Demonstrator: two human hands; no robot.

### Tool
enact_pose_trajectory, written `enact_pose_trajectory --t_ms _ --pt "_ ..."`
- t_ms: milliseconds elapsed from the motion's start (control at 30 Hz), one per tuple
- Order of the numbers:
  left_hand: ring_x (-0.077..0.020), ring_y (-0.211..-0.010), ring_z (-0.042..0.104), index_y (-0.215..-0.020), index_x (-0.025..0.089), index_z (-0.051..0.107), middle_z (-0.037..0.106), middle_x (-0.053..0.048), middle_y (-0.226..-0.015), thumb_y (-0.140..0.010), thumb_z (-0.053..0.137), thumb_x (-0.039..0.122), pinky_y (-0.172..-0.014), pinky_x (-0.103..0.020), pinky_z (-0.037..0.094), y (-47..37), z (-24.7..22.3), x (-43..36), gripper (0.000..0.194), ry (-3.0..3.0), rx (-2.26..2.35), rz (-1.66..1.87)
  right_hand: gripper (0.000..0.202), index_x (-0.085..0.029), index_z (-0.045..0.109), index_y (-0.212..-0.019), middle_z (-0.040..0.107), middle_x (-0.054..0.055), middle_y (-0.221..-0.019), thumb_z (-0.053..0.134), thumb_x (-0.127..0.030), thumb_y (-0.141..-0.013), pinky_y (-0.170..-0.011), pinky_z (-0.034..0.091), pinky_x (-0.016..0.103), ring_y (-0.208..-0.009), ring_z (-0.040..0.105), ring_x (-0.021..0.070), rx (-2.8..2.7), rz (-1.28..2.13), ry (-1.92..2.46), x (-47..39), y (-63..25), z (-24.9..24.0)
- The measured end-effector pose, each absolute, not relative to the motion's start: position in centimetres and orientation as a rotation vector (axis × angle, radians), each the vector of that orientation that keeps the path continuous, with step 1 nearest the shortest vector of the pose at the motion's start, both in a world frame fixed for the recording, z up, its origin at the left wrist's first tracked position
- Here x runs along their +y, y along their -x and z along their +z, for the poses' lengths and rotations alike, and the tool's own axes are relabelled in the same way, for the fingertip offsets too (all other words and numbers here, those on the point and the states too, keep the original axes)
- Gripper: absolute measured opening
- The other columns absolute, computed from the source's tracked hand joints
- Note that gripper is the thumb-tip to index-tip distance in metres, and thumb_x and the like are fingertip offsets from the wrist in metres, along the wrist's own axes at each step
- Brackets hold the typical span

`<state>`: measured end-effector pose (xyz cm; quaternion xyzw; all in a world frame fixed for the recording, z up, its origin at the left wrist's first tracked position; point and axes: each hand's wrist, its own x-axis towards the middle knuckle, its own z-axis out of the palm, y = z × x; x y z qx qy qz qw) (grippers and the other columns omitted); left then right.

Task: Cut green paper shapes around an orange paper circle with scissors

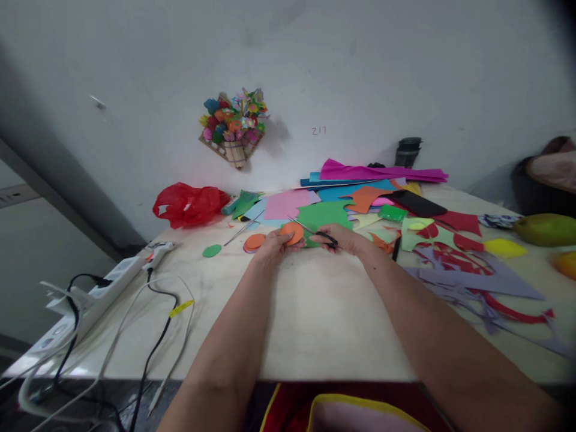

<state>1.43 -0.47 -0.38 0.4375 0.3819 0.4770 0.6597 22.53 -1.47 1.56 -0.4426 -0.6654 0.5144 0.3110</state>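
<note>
Between the fingers of my left hand (273, 247) is an orange paper disc (292, 233), held upright above the table. A pair of scissors (327, 237) with black handles is gripped in my right hand (341, 238), its blades pointing left toward the disc. Left of my left hand lies another orange circle (254, 242) on top of other round pieces. A green oval piece (212, 251) rests farther left. Thin metal tweezers (243, 229) lie behind these. A large green sheet (324, 215) with cut edges is spread just beyond my hands.
A red plastic bag (191, 205) sits at the back left. A white power strip (96, 294) and cables run along the left edge. Coloured sheets and purple scraps (488, 279) cover the right side, near a green mango (546, 230). A dark cup (408, 152) stands by the wall.
</note>
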Motion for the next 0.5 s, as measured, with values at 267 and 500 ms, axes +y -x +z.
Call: enact_pose_trajectory --t_ms 267,500 --pt "-0.0208 -0.066 0.074 -0.098 0.005 0.07 0.074 -0.012 -0.073 -0.082 0.07 0.012 -0.06 -0.025 0.062 -1.13 -0.67 -0.16 0.018 -0.962 0.847 1.074 0.04 -0.018 0.049 -0.061 0.048 -0.005 -0.046 0.078 -0.044 -0.071 -0.035 0.029 0.02 -0.037 0.038 0.0051 -1.766 1.333 1.143 -1.22 -22.53 1.31" --pt "-0.0191 -0.064 0.072 -0.093 0.006 0.071 0.073 -0.012 -0.07 -0.083 0.068 0.01 -0.058 -0.024 0.06 -0.95 -0.44 -0.52 0.011 -0.955 0.851 1.072 0.04 -0.019 0.049 -0.059 0.047 -0.006 -0.046 0.078 -0.044 -0.068 -0.035 0.027 0.019 -0.037 0.037 0.0047 -1.765 1.337 1.128 -0.98 -22.59 1.03"
